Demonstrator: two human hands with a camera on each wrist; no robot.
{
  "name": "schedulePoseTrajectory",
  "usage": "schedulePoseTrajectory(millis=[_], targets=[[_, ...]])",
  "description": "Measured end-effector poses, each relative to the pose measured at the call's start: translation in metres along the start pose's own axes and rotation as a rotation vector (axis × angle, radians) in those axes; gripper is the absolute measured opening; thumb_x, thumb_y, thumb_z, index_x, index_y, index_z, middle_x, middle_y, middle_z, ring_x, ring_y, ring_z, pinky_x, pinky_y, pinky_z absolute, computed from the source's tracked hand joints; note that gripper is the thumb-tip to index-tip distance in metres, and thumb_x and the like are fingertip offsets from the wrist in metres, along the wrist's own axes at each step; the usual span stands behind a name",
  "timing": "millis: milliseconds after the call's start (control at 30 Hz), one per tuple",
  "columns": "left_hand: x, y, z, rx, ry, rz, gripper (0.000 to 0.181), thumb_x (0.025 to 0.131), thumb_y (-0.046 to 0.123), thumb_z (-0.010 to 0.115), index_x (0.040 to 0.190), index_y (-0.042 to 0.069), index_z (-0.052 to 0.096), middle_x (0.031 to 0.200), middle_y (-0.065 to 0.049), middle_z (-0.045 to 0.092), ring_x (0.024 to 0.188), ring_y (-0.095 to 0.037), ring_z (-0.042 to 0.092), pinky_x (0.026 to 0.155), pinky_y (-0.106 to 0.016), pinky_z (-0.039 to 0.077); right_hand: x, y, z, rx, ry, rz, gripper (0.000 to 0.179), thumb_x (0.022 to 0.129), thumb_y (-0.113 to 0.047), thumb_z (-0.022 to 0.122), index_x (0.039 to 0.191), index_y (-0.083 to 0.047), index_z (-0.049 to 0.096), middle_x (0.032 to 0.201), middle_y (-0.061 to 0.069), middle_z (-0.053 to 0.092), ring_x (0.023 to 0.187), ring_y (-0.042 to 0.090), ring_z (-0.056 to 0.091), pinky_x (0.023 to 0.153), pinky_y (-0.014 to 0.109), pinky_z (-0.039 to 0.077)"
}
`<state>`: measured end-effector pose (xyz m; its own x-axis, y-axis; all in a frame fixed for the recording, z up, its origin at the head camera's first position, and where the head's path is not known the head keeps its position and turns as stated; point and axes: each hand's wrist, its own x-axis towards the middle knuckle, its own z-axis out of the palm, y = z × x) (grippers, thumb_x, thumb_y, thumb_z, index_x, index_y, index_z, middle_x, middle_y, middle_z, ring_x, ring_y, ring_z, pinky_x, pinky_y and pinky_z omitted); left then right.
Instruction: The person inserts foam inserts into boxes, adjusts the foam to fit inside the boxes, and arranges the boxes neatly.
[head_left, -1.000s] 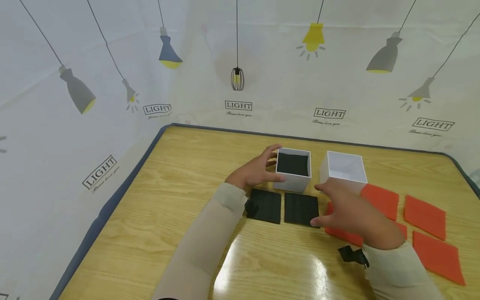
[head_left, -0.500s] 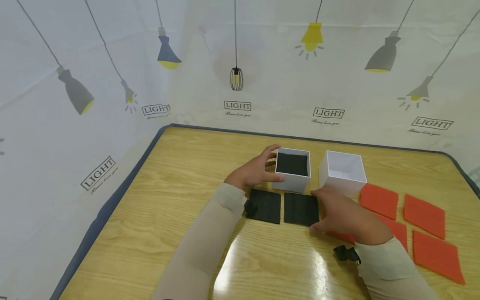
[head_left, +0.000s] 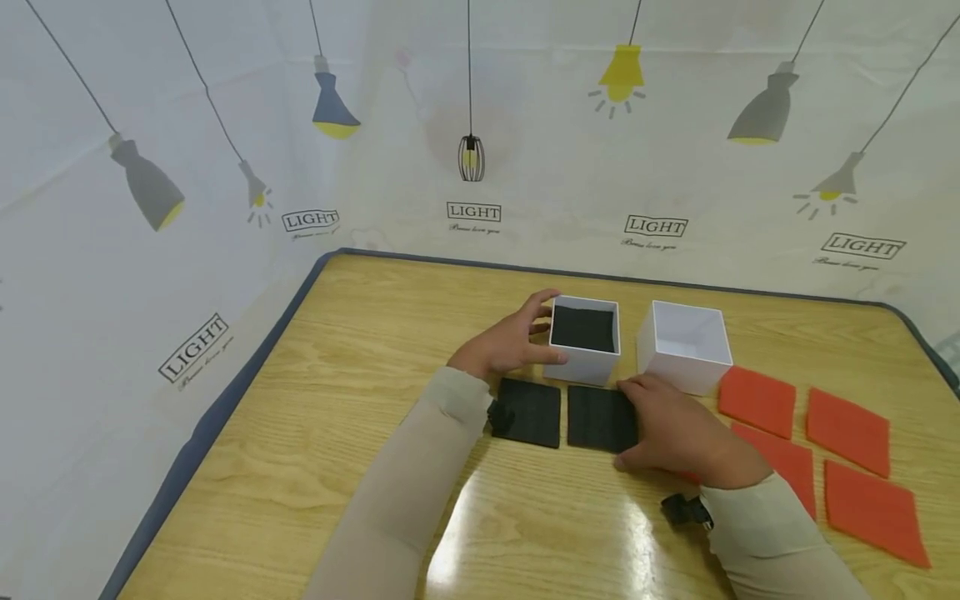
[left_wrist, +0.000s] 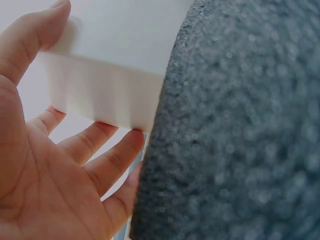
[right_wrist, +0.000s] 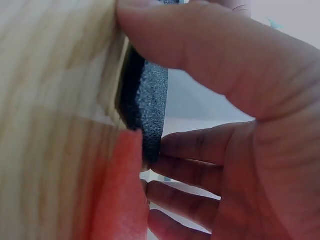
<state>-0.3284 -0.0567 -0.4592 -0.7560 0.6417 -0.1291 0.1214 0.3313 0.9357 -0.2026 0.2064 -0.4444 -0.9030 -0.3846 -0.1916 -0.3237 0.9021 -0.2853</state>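
In the head view my left hand [head_left: 506,340] holds a white box [head_left: 581,368] at its left side, thumb on the front wall and fingers behind. A black foam square [head_left: 583,329] lies inside this box. My right hand [head_left: 678,429] grips the right black foam square [head_left: 600,419] in front of the boxes. Its thumb is at the near edge and its fingers reach the far edge, as the right wrist view also shows. The left black foam square [head_left: 527,412] lies flat beside it and looms large in the left wrist view.
A second white box [head_left: 686,372], bare inside as far as shows, stands right of the first. Several red foam squares [head_left: 847,432] lie on the wooden table [head_left: 360,333] at the right, partly hidden by my right hand. A printed curtain [head_left: 540,150] rises behind the table.
My right hand has moved left and closed in on the right black square, its fingers drawing to the square's edges. My left hand stays on the box.
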Motion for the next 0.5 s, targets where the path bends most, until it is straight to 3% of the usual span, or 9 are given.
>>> schedulePoseTrajectory(millis=[367, 500], targets=[[0.0029, -0.0036, 0.0001, -0.005, 0.0, 0.022, 0.105, 0.094, 0.023, 0.082, 0.17, 0.028, 0.009, 0.171, -0.012, 0.029, 0.157, -0.034, 0.034, 0.119, -0.053, 0.04, 0.005, 0.0064, 0.0042, -0.023, 0.016, 0.012, 0.107, 0.066, -0.054, 0.097, 0.145, 0.006, 0.056, 0.141, 0.023, 0.058, 0.127, 0.041, 0.054, 0.107, 0.058, 0.048], [0.0023, -0.0037, 0.0009, -0.012, 0.004, 0.016, 0.104, 0.094, 0.023, 0.082, 0.169, 0.032, 0.01, 0.171, -0.011, 0.029, 0.157, -0.033, 0.035, 0.119, -0.052, 0.041, 0.006, 0.008, 0.005, -0.022, 0.01, 0.02, 0.105, 0.066, -0.056, 0.096, 0.144, 0.003, 0.058, 0.142, 0.021, 0.058, 0.127, 0.04, 0.054, 0.107, 0.058, 0.048]])
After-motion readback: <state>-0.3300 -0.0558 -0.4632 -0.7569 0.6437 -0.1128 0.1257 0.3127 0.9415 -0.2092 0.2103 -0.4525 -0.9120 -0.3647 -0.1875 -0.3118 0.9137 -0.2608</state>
